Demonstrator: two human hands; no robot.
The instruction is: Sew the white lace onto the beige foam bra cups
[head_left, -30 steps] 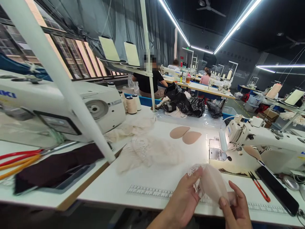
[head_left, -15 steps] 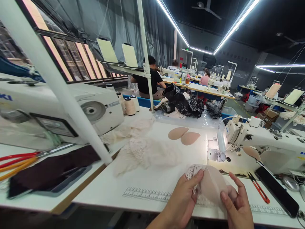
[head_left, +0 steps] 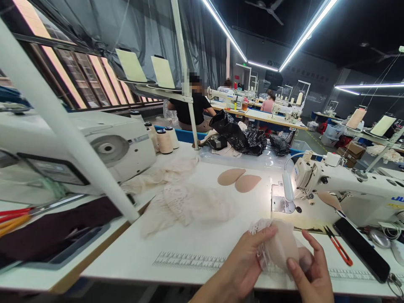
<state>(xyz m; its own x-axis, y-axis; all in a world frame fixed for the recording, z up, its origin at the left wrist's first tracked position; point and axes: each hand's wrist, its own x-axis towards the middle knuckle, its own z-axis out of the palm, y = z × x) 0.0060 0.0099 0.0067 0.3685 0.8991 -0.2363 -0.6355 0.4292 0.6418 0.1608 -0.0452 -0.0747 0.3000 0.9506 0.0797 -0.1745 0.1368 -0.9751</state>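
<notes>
Between my hands is a beige bra cup (head_left: 282,246) with white lace fabric (head_left: 257,228) around its left side, held above the table's front edge. My left hand (head_left: 244,263) closes on the lace and the cup, its thumb lying over the upper left of the cup. My right hand (head_left: 311,271) pinches the cup's lower right edge between thumb and fingers, with the index finger raised. Two more beige bra cups (head_left: 248,183) lie on the table beyond, beside a crumpled heap of cream lace fabric (head_left: 184,204).
At right stands a sewing machine (head_left: 341,176) with its lamp lit. Thread snips (head_left: 341,248) and a black phone (head_left: 362,248) lie before it. A ruler strip (head_left: 189,261) runs along the front edge. Another machine (head_left: 116,143) and a white pole (head_left: 69,122) stand left. Co-workers sit farther back.
The view has turned slightly, so most of the scene sits farther left. My left thumb reaches a little farther over the cup; both hands keep their hold.
</notes>
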